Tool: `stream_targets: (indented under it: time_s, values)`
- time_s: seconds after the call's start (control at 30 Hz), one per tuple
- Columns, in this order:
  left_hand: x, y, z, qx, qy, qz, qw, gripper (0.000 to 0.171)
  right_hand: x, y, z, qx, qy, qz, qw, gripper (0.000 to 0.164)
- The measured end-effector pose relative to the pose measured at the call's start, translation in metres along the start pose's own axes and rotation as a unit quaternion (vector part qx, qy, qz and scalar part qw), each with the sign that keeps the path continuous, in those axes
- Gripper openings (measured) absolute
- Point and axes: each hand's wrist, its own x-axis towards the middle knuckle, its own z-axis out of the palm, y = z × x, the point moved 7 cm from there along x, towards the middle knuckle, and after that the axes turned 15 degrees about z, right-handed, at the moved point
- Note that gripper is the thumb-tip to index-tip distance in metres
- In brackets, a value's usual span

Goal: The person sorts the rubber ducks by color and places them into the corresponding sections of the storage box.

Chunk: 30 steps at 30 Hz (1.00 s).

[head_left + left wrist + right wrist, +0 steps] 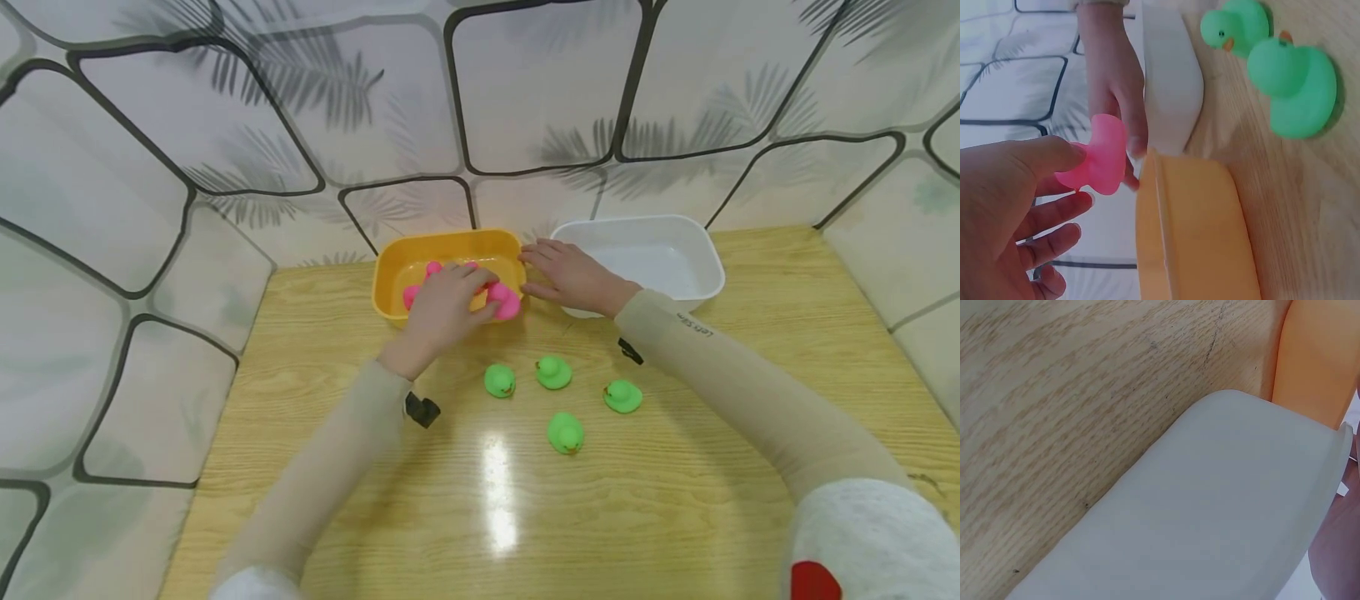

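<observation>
My left hand (444, 308) is over the yellow basin (381, 287) and pinches a pink toy duck (504, 302) between thumb and fingers, at the basin's right end. In the left wrist view that pink duck (1109, 156) is held above the rim. More pink ducks (410, 297) lie inside the basin, partly hidden by the hand. My right hand (576, 277) reaches across the left end of a white basin (708, 271), its extended fingertips at the yellow basin's right rim. In the right wrist view only a blurred edge of that hand shows.
Several green toy ducks (553, 372) sit on the wooden table (420, 508) in front of the two basins. The basins stand side by side against a wall (540, 92) with a stone and leaf pattern. Patterned panels also rise at left and right.
</observation>
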Motion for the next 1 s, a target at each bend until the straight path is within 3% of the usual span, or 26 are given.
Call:
stream_targets:
  time_s: [0.2,0.4,0.67,1.0]
  values:
    - [0.008,-0.021,0.001,-0.009,0.0,-0.022,0.9997,0.038,0.001,0.002,0.001,0.001,-0.003,0.003,1.0,0.06]
    - [0.014,-0.04,0.013,-0.008,-0.024,-0.054,0.9982,0.038,0.001,0.002,0.001,-0.001,-0.004,0.002,1.0,0.06]
    - [0.018,-0.053,0.037,-0.018,-0.087,-0.074,0.9933,0.031,0.003,0.004,0.007,-0.001,-0.008,0.001,1.0,0.06]
    - [0.017,-0.066,0.049,-0.028,-0.111,-0.082,0.99,0.026,0.001,0.004,0.004,-0.002,-0.014,0.01,1.0,0.061]
